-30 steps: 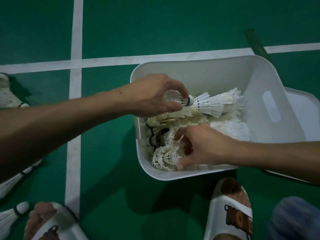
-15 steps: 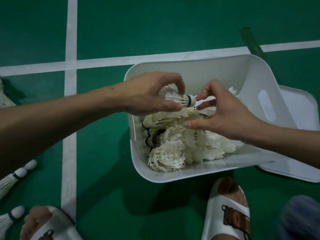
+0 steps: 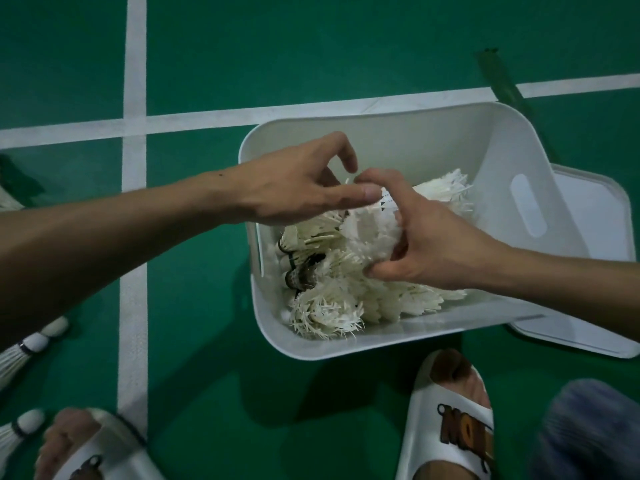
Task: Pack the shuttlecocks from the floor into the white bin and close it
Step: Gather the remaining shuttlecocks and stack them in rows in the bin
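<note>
Mid-pack: white bin (image 3: 415, 133) part-filled; right hand (image 3: 440, 237) grips shuttlecock stack (image 3: 370, 233) over it, left hand (image 3: 291, 185) loose-fingered, empty; floor shuttlecocks (image 3: 20, 348) unpacked, lid (image 3: 595, 237) off beside bin.

The left forearm (image 3: 138, 233) and right forearm (image 3: 571, 275) are bare from the left grip (image 3: 294, 188) and right grip (image 3: 440, 244) back to the edge of view. There's a small dark spot just behind the left grip's wrist. Below the right grip is a thick white slide sandal (image 3: 450, 420), open-toed, with chunky orange-brown letters outlined in dark across its strap. Below the left grip sits the second sandal (image 3: 107, 452), dark-edged along its strap. Down to the right of the right grip is blurred blue cloth (image 3: 588, 431); I can't tell what garment it is.
</note>
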`<state>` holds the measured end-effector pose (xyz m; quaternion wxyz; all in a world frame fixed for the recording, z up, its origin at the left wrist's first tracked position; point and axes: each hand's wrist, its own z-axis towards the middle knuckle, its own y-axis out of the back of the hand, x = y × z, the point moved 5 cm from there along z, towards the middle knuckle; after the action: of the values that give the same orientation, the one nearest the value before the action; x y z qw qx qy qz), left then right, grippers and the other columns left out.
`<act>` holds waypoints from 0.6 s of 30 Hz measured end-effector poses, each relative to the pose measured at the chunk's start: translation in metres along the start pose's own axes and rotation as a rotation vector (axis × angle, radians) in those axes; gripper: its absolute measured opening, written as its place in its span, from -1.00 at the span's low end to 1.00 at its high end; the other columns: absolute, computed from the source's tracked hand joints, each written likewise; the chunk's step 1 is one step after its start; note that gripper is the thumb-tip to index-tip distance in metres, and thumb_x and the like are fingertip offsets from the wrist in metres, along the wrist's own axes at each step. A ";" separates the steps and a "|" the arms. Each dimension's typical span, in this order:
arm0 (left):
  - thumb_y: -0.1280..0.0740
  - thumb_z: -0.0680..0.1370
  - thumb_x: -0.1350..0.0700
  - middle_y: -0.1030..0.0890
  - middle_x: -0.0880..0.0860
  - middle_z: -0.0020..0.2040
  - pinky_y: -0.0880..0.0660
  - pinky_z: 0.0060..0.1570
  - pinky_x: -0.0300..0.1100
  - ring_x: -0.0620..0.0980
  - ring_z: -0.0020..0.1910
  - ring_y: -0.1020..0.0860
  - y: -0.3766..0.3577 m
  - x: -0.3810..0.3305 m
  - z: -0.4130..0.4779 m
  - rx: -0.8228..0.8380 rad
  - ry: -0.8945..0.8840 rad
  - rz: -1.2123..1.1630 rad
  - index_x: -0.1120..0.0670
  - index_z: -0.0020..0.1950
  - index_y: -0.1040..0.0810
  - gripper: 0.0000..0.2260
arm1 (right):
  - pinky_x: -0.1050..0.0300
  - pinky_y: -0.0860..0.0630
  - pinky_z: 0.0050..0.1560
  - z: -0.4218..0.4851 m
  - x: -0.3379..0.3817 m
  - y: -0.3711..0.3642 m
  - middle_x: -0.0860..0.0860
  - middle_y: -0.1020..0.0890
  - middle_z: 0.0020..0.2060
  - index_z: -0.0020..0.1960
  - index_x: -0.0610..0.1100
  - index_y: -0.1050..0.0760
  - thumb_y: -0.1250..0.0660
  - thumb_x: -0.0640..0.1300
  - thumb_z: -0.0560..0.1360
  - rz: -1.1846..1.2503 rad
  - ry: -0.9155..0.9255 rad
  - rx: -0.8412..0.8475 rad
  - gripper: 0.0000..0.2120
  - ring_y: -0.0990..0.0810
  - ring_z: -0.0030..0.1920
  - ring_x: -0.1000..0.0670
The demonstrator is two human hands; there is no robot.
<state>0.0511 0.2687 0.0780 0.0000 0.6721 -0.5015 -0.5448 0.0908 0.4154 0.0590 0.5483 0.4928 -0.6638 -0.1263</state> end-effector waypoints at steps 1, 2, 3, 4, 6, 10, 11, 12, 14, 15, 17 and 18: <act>-0.22 0.32 -0.37 -0.66 -0.07 0.05 -0.53 0.09 -0.05 -0.13 -0.03 -0.62 0.002 0.001 0.000 -0.014 0.009 0.003 -0.06 0.18 -0.34 -0.43 | 0.06 -0.60 -0.22 -0.002 -0.002 -0.002 -0.02 -0.65 -0.14 0.34 0.32 -0.09 -0.57 -0.05 0.28 -0.020 -0.009 0.021 -0.14 -0.64 -0.30 0.04; -0.29 0.37 -0.31 -0.66 -0.09 0.03 -0.53 0.09 -0.05 -0.14 -0.04 -0.62 0.003 0.003 0.000 -0.026 0.013 0.007 -0.06 0.18 -0.35 -0.49 | 0.04 -0.61 -0.14 -0.003 -0.004 -0.003 0.00 -0.64 0.00 0.35 0.33 -0.11 -0.57 -0.04 0.29 -0.045 -0.017 0.036 -0.15 -0.66 -0.21 0.00; -0.37 0.41 -0.21 -0.66 -0.11 0.01 -0.54 0.07 -0.07 -0.16 -0.05 -0.62 0.004 0.006 0.000 -0.034 0.016 0.014 -0.06 0.17 -0.35 -0.56 | 0.06 -0.59 -0.05 -0.003 -0.005 -0.003 0.05 -0.59 0.13 0.35 0.31 -0.18 -0.56 -0.01 0.30 -0.061 -0.017 0.049 -0.20 -0.65 -0.12 -0.02; -0.44 0.42 -0.09 -0.66 -0.12 0.01 -0.54 0.05 -0.10 -0.17 -0.05 -0.62 0.004 0.008 0.001 -0.037 0.019 0.031 -0.07 0.17 -0.36 -0.60 | 0.10 -0.55 0.03 -0.003 -0.006 -0.003 0.11 -0.53 0.21 0.34 0.26 -0.26 -0.56 0.02 0.30 -0.064 -0.016 0.063 -0.27 -0.63 -0.04 0.00; -0.47 0.43 0.12 -0.64 -0.15 0.05 -0.53 -0.01 -0.20 -0.21 -0.03 -0.59 0.004 0.011 0.003 -0.034 0.017 0.084 -0.11 0.15 -0.36 -0.60 | 0.19 -0.44 0.10 -0.004 -0.009 -0.004 0.17 -0.46 0.22 0.31 0.16 -0.36 -0.55 0.06 0.30 -0.043 -0.021 0.082 -0.35 -0.52 0.06 0.11; -0.43 0.42 0.28 -0.53 -0.15 0.17 -0.45 -0.16 -0.34 -0.21 -0.06 -0.52 0.007 0.012 0.004 -0.082 -0.005 0.186 -0.14 0.14 -0.39 -0.55 | 0.23 -0.36 0.09 -0.008 -0.009 -0.005 0.18 -0.43 0.17 0.30 0.08 -0.39 -0.45 0.13 0.35 0.001 -0.034 0.052 -0.43 -0.42 0.09 0.16; -0.43 0.42 0.27 -0.50 -0.15 0.17 -0.42 -0.17 -0.33 -0.17 -0.04 -0.50 0.007 0.012 0.004 -0.102 -0.005 0.214 -0.13 0.15 -0.41 -0.56 | 0.21 -0.36 0.10 -0.009 -0.009 -0.006 0.17 -0.42 0.18 0.28 0.09 -0.38 -0.41 0.12 0.36 0.010 -0.031 0.063 -0.47 -0.41 0.11 0.15; -0.43 0.43 0.26 -0.48 -0.15 0.15 -0.38 -0.17 -0.31 -0.14 -0.03 -0.48 0.009 0.013 0.004 -0.119 -0.002 0.239 -0.12 0.16 -0.42 -0.58 | 0.18 -0.38 0.11 -0.009 -0.008 -0.008 0.16 -0.41 0.17 0.25 0.10 -0.38 -0.39 0.10 0.38 0.042 -0.023 0.077 -0.53 -0.43 0.09 0.14; -0.45 0.42 0.23 -0.45 -0.14 0.08 -0.34 -0.20 -0.31 -0.13 -0.04 -0.46 0.010 0.015 0.006 -0.144 0.010 0.266 -0.09 0.15 -0.45 -0.61 | 0.12 -0.47 0.08 -0.010 -0.004 -0.010 0.15 -0.44 0.13 0.18 0.10 -0.39 -0.40 0.05 0.39 0.140 -0.003 0.087 -0.61 -0.49 0.02 0.13; -0.46 0.42 0.21 -0.44 -0.14 0.06 -0.34 -0.25 -0.32 -0.13 -0.08 -0.47 0.010 0.016 0.006 -0.152 0.016 0.272 -0.08 0.13 -0.46 -0.63 | 0.13 -0.48 0.09 -0.011 -0.003 -0.011 0.15 -0.47 0.12 0.17 0.11 -0.39 -0.42 0.05 0.38 0.146 0.013 0.085 -0.60 -0.51 0.03 0.15; -0.49 0.40 0.19 -0.46 -0.13 0.02 -0.35 -0.30 -0.36 -0.16 -0.15 -0.48 0.011 0.016 0.007 -0.155 0.023 0.271 -0.06 0.09 -0.48 -0.65 | 0.22 -0.44 0.13 -0.013 -0.001 -0.015 0.19 -0.50 0.13 0.19 0.12 -0.39 -0.47 0.11 0.33 0.081 0.045 0.104 -0.51 -0.48 0.11 0.18; -0.50 0.39 0.18 -0.47 -0.12 0.01 -0.38 -0.29 -0.36 -0.14 -0.14 -0.50 0.010 0.015 0.007 -0.150 0.024 0.269 -0.05 0.08 -0.49 -0.66 | 0.26 -0.43 0.12 -0.014 0.000 -0.018 0.21 -0.50 0.12 0.20 0.12 -0.38 -0.48 0.13 0.31 0.057 0.061 0.117 -0.48 -0.47 0.12 0.20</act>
<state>0.0376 0.2576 0.0697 0.1291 0.6035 -0.5448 -0.5677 0.1118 0.4123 0.0511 0.5419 0.5082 -0.6669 -0.0567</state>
